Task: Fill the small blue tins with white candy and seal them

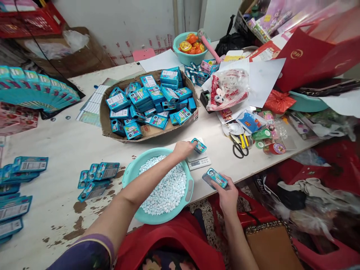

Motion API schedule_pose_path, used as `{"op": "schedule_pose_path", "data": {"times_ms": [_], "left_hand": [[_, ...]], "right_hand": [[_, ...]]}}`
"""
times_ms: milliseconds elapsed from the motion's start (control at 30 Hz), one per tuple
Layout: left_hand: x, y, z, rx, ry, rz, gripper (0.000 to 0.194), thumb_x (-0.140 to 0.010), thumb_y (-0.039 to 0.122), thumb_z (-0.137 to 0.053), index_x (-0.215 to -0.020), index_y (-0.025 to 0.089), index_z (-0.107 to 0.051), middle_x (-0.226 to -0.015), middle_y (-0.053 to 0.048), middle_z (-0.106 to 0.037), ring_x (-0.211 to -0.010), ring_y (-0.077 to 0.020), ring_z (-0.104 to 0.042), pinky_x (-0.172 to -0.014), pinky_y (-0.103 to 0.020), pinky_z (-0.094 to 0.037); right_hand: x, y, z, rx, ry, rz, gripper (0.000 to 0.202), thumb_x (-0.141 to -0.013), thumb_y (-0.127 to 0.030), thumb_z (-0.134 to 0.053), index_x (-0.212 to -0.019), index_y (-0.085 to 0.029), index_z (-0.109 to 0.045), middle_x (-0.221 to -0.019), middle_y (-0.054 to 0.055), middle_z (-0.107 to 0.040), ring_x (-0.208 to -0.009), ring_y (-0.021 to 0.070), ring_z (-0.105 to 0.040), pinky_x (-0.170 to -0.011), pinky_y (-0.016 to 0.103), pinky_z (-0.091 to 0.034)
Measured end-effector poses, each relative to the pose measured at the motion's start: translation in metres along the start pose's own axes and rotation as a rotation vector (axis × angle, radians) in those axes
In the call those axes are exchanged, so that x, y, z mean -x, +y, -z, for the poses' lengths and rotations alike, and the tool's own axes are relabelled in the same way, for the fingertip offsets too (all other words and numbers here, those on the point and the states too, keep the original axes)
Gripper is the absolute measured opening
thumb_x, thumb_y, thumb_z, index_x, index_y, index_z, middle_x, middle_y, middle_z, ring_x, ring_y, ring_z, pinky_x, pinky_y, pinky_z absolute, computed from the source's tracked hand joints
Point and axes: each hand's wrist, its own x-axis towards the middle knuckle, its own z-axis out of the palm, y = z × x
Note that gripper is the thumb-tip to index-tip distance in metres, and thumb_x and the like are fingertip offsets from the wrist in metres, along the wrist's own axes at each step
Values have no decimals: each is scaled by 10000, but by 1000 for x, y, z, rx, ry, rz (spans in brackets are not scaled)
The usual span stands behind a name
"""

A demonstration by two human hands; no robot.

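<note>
Pinched at its left end in the left hand (184,149), a small blue tin (199,146); fingers closed right onto it, no gap to spare. Located at the far end of a white scale (199,163) on the worktop (70,135), with no way to tell whether resting there or just above. Long axis slanting from far left to near right, free end pointing right and a little toward the near edge. Held nearer and farther right, in the right hand (228,191), a second tin (217,178); grip closed around its right end, thumb across the top, other fingers partly hidden. Printed face up, long axis slanting much the same way, roughly parallel to the first, but with the free end pointing left and away, toward the scale. From the right grip, the first tin up and to the left, past the scale's display; left hand the nearer, already in contact with it. Just left of the scale, a turquoise bowl (131,177) of white pieces (168,189), with the left forearm stretched across above. Beyond the bowl, a cardboard box (105,125) heaped with blue packs (140,95).
</note>
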Motion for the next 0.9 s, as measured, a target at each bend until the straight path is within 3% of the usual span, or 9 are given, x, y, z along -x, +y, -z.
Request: {"op": "schedule_pose_path", "data": {"times_ms": [167, 267, 433, 533, 633, 700, 767, 833, 900], "left_hand": [[27, -12, 2, -134, 72, 104, 284, -944, 209, -328, -1105, 199, -562, -921, -108, -672, -792, -207, -653, -569, -252, -373], [82, -47, 13, -137, 215, 354, 324, -964, 330, -313, -1096, 211, -583, -911, -89, -681, -810, -197, -649, -563, -246, -352], [204, -109, 32, -162, 349, 828, 352, -940, 425, -368, -1012, 210, -637, -932, -72, -703, -813, -186, -646, -560, -248, -323], [272, -128, 19, -196, 266, 1060, 380, -932, 459, -357, -1007, 223, -645, -856, -74, -707, -729, -201, -640, -539, -256, -302], [320, -135, -18, -163, 121, 1179, 378, -930, 465, -347, -1051, 249, -633, -841, -69, -706, -677, -217, -634, -522, -260, -287], [339, -139, -50, -102, 53, 1204, 364, -936, 438, -345, -1081, 251, -621, -892, -69, -708, -688, -219, -639, -518, -258, -286], [352, -145, -81, -49, 27, 1219, 358, -948, 401, -330, -1095, 241, -613, -944, -74, -704, -711, -214, -643, -516, -255, -284], [360, -153, -106, -25, 38, 1251, 364, -956, 378, -309, -1091, 228, -613, -957, -80, -701, -718, -204, -642, -513, -251, -283], [368, -164, -123, -32, 82, 1277, 370, -959, 376, -303, -1088, 219, -613, -945, -88, -698, -726, -195, -638, -519, -248, -289]], "right_hand": [[-31, -10, -32, -40, 38, 99, 510, -596, -376, -790, -1016, -154, -603, -913, 41, -632, -823, 196, -605, -791, 373, -498], [-61, -12, -69, -29, 40, 205, 513, -592, -394, -789, -1003, -151, -603, -932, 41, -618, -862, 204, -602, -830, 385, -490], [-97, -8, -118, 113, 9, 320, 543, -617, -460, -759, -1023, -136, -601, -968, 67, -614, -918, 248, -600, -881, 464, -471], [-90, -27, -122, 334, 98, 635, 640, -620, -443, -781, -1131, -122, -568, -1162, 156, -557, -1156, 338, -489, -1008, 554, -348], [-58, -66, -135, 370, 136, 914, 727, -625, -361, -807, -1247, -142, -503, -1271, 186, -487, -1235, 358, -412, -1024, 566, -326], [-27, -92, -169, 292, -150, 976, 603, -711, -316, -745, -1248, -191, -500, -1184, 138, -549, -1131, 308, -510, -939, 509, -433], [4, -105, -225, 284, -695, 916, 506, -794, -294, -658, -1265, -239, -484, -1132, 93, -585, -1005, 244, -588, -877, 443, -487], [32, -103, -296, 330, -1144, 826, 655, -747, -262, -698, -1336, -270, -411, -1229, 90, -544, -1014, 228, -591, -873, 406, -495], [53, -88, -367, 503, -1411, 718, 976, -570, -202, -816, -1404, -267, -314, -1360, 117, -438, -1100, 259, -551, -932, 410, -457]]}}
